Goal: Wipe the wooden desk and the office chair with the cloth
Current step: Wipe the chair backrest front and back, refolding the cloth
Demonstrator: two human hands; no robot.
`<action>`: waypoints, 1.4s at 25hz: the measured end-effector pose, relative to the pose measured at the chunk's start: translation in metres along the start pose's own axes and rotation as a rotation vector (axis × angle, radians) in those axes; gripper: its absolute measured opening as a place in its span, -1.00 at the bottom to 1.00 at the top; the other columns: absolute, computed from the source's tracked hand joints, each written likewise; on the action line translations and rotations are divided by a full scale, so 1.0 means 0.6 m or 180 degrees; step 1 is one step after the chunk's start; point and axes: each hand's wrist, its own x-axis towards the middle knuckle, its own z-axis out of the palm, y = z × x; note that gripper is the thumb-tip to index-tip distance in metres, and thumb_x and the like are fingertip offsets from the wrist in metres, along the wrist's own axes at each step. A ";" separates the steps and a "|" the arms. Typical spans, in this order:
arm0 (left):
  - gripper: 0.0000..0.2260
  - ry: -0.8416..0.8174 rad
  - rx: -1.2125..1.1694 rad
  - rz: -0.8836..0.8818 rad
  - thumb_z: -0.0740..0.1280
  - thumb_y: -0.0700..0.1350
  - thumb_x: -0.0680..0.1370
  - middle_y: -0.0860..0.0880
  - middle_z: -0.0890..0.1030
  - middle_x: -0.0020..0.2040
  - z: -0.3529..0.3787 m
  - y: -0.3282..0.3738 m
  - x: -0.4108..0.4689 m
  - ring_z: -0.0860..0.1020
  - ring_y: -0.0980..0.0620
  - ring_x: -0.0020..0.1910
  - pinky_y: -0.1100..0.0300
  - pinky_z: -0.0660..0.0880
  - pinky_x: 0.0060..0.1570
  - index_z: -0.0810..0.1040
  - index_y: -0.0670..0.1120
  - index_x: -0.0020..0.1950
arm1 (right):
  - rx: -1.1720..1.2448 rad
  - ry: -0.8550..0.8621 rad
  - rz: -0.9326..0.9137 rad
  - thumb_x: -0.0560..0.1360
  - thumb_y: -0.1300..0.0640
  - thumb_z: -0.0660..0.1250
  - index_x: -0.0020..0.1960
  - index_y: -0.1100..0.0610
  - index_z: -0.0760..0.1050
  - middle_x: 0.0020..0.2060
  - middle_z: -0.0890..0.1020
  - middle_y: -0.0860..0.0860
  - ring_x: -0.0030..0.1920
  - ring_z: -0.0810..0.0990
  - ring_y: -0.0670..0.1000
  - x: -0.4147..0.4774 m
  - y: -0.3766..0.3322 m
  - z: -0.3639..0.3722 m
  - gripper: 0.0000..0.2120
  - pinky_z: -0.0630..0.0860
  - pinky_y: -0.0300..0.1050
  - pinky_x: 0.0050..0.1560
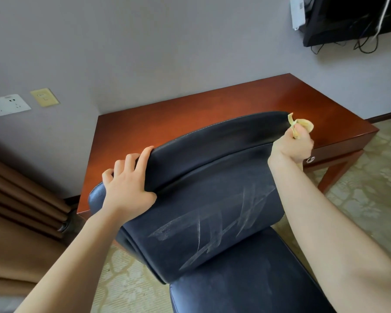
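Bare forearms reach in from the lower corners toward the office chair (212,199), whose dark backrest is tipped toward the camera above its seat (246,279). The working grip is the right hand (291,145): its fingers are closed round a bunched yellow cloth (303,124), which pokes out of the top of the fist just at the right end of the backrest's top edge. The left hand (127,184) has the steadying grip, fingers hooked over the top edge near the left end and thumb pressed on the near face. The step in hand looks like wiping the backrest. To do it well, the cloth probably wants opening out flatter, since a tight wad offers little wiping surface. The left hand should hold firm so the back does not rock or swivel under pressure. Pale streaks (224,224) cross the lower part of the near face, so that panel likely needs long overlapping strokes rather than short dabs. The band under the left fingers will need a pass once that hand shifts. Whether the far side of the backrest is clean cannot be told. Beyond the chair stands the reddish wooden desk (190,114), its top bare and glossy, set into the corner of the grey wall (167,41).
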 end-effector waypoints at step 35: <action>-0.80 0.0636 -0.5121 -0.1797 0.22 -0.07 0.60 -0.09 0.67 -0.12 -0.067 0.221 -0.314 0.62 0.01 -0.17 0.21 0.55 -0.27 0.59 -0.13 -0.02 | 0.1011 -0.4457 0.0347 0.46 0.24 0.39 0.02 0.05 0.61 -0.06 0.69 0.03 0.01 0.65 0.03 -0.257 -0.010 -0.331 -0.83 0.55 0.01 0.06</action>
